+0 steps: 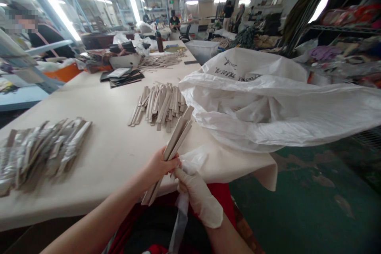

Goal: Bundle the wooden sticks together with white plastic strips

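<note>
My bare left hand [163, 165] is closed round a small bundle of flat beige strips [177, 135], which slants up and to the right over the table's front edge. Right beside it, my right hand [195, 192] wears a pale glove and pinches a thin, translucent plastic strip [179, 222]. Part of this plastic spreads out above the glove, and a tail hangs down toward my lap. Beyond the hands lies a loose pile of similar beige strips [162, 103]. Several bundles wrapped in clear plastic [44, 151] lie in a row on the left.
A large white sack [253, 99] lies open on the right side of the cloth-covered table [110, 139]. Farther back are dark flat pieces [122, 77], a dark bottle [159, 41] and an orange bin [63, 72]. Other people [174, 21] are in the background.
</note>
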A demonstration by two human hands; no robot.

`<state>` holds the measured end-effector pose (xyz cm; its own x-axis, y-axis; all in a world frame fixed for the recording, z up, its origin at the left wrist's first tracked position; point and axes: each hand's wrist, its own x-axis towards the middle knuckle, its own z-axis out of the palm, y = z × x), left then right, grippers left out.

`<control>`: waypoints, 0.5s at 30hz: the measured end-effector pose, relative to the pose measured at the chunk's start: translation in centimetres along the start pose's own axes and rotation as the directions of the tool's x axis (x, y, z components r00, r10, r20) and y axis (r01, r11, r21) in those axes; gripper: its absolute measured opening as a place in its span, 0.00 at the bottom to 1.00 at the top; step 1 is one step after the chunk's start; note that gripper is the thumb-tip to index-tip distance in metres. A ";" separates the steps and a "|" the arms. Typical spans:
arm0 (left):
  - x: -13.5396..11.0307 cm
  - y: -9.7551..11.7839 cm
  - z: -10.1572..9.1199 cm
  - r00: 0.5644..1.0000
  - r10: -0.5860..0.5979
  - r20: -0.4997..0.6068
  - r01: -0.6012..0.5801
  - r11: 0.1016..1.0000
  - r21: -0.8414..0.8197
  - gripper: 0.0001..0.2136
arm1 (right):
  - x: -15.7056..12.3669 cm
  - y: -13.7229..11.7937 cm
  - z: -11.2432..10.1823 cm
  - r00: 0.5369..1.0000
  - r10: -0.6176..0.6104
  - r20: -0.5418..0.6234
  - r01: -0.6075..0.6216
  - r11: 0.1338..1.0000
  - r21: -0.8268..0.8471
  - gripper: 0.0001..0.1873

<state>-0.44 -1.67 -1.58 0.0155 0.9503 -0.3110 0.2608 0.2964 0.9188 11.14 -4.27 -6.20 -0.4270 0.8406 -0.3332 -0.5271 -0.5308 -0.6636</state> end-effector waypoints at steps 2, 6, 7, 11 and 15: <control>0.0 0.0 0.2 1.000 -0.011 -0.020 0.011 1.000 0.005 0.09 | 0.1 0.2 0.0 1.000 0.023 0.002 -0.023 1.000 -0.003 0.15; 0.0 0.2 0.4 0.999 -0.032 -0.032 0.032 0.999 -0.002 0.09 | -0.3 0.0 -0.1 0.994 0.090 0.062 -0.088 0.996 -0.028 0.15; 0.0 0.3 0.4 0.999 -0.029 -0.027 0.029 1.000 0.006 0.09 | -0.4 0.0 -0.1 0.991 0.101 0.085 -0.099 0.995 -0.033 0.15; -0.2 0.4 -0.4 0.999 0.012 0.033 -0.013 0.998 0.058 0.10 | -0.7 -0.2 -0.4 0.989 0.125 0.079 -0.126 0.992 0.005 0.16; -1.5 0.0 -2.0 0.996 -0.008 0.086 -0.003 0.993 0.120 0.15 | 0.0 -0.8 -1.2 0.993 0.108 -0.049 -0.101 0.986 0.133 0.23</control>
<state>-2.42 -2.93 -0.63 0.0963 0.9363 -0.3377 0.3749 0.2802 0.8837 12.47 -3.67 -6.47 -0.4446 0.7827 -0.4355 -0.5742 -0.6222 -0.5321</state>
